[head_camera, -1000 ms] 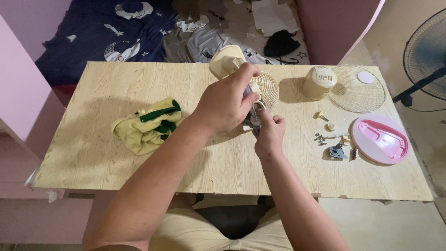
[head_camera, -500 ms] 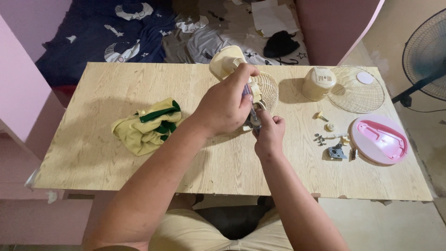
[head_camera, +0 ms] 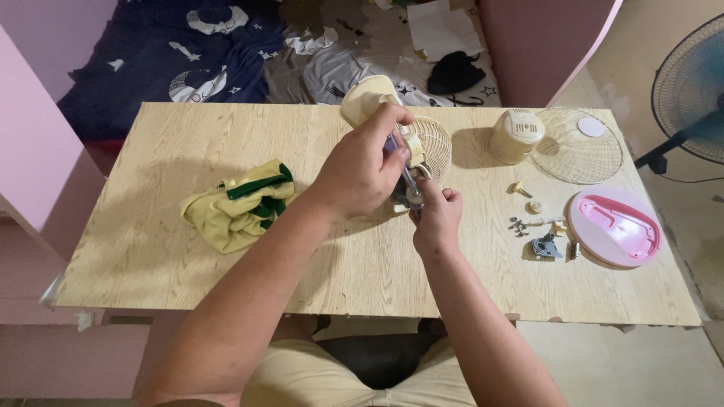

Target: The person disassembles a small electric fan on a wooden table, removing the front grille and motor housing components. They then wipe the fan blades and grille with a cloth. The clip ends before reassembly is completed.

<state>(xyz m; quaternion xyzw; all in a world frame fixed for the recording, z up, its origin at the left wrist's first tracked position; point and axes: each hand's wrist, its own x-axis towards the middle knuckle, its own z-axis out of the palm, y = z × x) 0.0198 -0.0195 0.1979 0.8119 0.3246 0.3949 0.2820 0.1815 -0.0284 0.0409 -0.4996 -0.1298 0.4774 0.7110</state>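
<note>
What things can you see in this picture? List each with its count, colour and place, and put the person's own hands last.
table: one, light wood, centre
cloth: one, yellow and green, table left
small fan: one, cream, table centre, under the hands
screwdriver: one, purple handle, in left hand
motor cover: one, cream, table right
wire grille: one, cream, beside motor cover
base plate: one, pink, right edge
screws and small parts: several, left of base plate
standing fan: one, floor right
left hand: grips screwdriver
right hand: steadies fan

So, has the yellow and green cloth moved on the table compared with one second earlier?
No. The yellow and green cloth lies at the same spot, left of the left hand, same distance from the table edge.
</note>
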